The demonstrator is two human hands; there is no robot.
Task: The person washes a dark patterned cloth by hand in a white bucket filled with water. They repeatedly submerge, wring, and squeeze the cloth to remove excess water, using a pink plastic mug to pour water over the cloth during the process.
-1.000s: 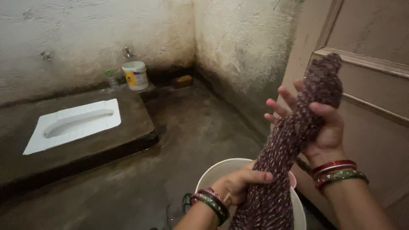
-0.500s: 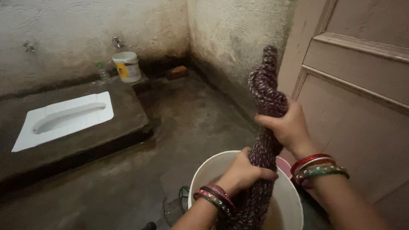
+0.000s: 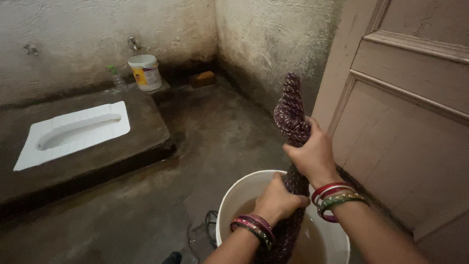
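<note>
A twisted, wet, dark maroon patterned cloth point(image 3: 291, 115) stands upright over a white bucket point(image 3: 233, 200) that holds murky water. My right hand point(image 3: 311, 154) grips the cloth near its upper part, its top end poking above the fist. My left hand point(image 3: 277, 200) is closed around the cloth lower down, just above the water. Both wrists wear red and green bangles. The cloth's lower end hangs into the bucket behind my left forearm.
A white squat toilet pan point(image 3: 73, 132) is set in a raised concrete platform at the left. A small white bucket point(image 3: 145, 72) stands under a wall tap at the back. A wooden door point(image 3: 410, 107) fills the right. The concrete floor is wet.
My right hand closed fully on the cloth and both hands came closer together, wringing it tighter over the bucket. The cloth's top now stands narrower and more upright.
</note>
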